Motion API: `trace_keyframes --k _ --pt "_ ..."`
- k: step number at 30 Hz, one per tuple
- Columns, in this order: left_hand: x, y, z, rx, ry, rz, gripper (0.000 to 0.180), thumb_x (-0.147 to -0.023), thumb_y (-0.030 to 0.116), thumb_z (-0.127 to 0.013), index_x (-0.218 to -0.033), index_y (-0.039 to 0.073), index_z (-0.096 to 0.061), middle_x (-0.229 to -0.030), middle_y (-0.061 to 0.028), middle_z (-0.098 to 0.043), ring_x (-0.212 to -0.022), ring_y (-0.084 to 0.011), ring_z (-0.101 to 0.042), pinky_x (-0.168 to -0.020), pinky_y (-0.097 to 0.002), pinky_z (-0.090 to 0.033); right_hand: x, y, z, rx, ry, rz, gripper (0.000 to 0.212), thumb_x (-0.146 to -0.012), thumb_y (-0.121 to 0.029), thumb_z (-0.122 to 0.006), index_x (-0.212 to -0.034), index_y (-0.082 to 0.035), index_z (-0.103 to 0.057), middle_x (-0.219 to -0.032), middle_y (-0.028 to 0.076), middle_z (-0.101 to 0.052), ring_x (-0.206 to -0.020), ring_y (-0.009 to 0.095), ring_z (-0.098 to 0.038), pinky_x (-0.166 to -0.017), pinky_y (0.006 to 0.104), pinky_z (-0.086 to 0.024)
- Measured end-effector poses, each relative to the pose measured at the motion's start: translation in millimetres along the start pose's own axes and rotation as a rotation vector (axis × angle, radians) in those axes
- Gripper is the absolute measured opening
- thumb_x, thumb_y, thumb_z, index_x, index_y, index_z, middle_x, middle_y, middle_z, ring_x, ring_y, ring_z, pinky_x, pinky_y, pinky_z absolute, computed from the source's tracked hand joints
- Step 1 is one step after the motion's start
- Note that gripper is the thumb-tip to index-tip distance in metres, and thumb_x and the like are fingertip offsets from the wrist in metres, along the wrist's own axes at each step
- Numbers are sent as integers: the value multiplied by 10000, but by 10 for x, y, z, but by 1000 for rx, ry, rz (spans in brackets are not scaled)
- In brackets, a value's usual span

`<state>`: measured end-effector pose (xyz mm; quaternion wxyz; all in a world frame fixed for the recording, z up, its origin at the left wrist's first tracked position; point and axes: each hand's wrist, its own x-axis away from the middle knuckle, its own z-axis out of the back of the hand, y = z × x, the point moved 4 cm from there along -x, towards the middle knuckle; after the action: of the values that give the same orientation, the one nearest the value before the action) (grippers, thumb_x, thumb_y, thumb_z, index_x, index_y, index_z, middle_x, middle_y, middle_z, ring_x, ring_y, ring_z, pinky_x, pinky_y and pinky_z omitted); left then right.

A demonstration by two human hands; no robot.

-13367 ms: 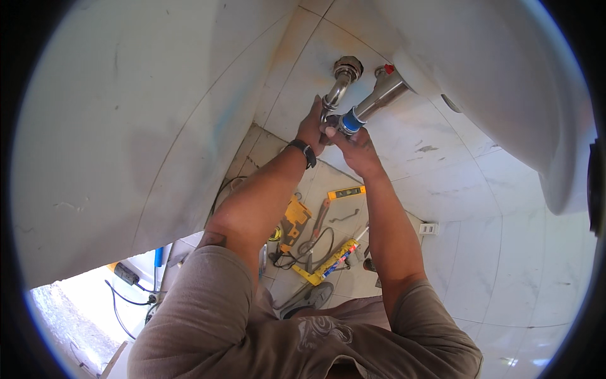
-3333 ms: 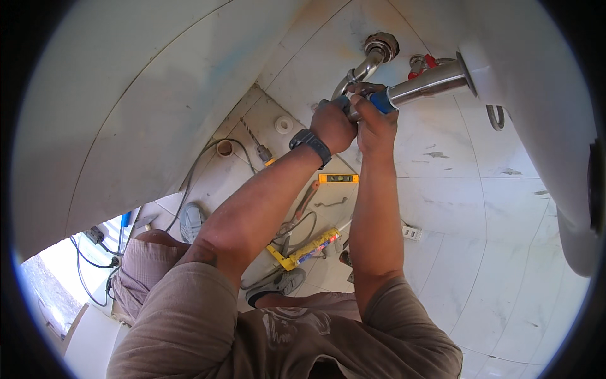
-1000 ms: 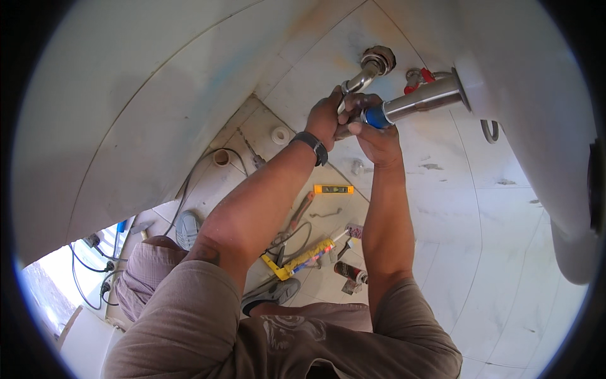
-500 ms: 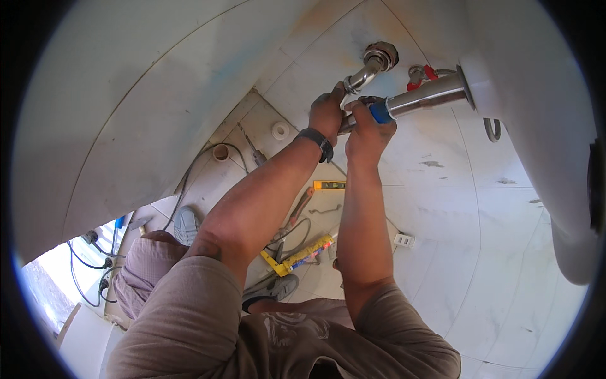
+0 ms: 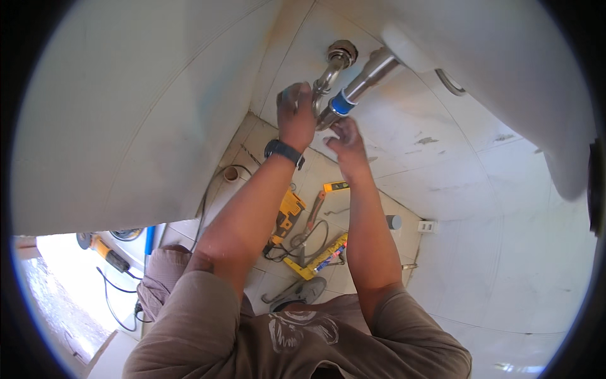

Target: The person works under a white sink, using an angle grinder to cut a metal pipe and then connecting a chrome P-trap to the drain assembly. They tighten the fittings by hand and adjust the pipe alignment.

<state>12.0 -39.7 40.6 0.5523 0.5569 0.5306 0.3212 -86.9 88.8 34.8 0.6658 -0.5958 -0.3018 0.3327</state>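
Note:
A chrome drain pipe (image 5: 327,77) curves down from a round flange (image 5: 341,50) on the tiled wall. It meets a straight chrome tube (image 5: 372,71) that comes from under the white basin (image 5: 499,69) and carries a blue band (image 5: 341,103). My left hand (image 5: 297,117), with a black wristband, is closed around the curved pipe at the joint. My right hand (image 5: 344,142) sits just below the blue band with its fingers spread, the fingertips at the tube's lower end.
On the tiled floor below lie a yellow power tool (image 5: 287,211), pliers (image 5: 314,211), a yellow level (image 5: 315,256), a grey cap (image 5: 393,222) and cables. An angle grinder (image 5: 104,249) lies at the left. A wall socket (image 5: 427,225) sits low on the right wall.
My right hand has let go of the blue-banded tube and dropped just beneath it with fingers apart. My left hand stays on the curved pipe. The view has shifted a little.

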Motion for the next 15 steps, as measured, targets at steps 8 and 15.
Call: trace_keyframes --k 8,15 --pt "254 575 -316 -477 -286 -103 462 -759 285 -861 -1008 0 -596 -828 -90 -676 -753 -230 -651 -730 -378 -531 -223 383 -401 249 170 418 423 -852 -168 -747 -1215 -18 -590 -1203 174 -670 -1152 328 -636 -948 408 -496" --pt "232 491 -488 -246 -78 -60 327 -764 195 -864 -860 34 -595 -739 -23 -643 -673 -137 -594 -656 -319 -497 -175 197 -488 -92 415 334 308 -890 -178 -675 -1141 -8 -619 -1066 209 -687 -1006 384 -664 -847 428 -521"
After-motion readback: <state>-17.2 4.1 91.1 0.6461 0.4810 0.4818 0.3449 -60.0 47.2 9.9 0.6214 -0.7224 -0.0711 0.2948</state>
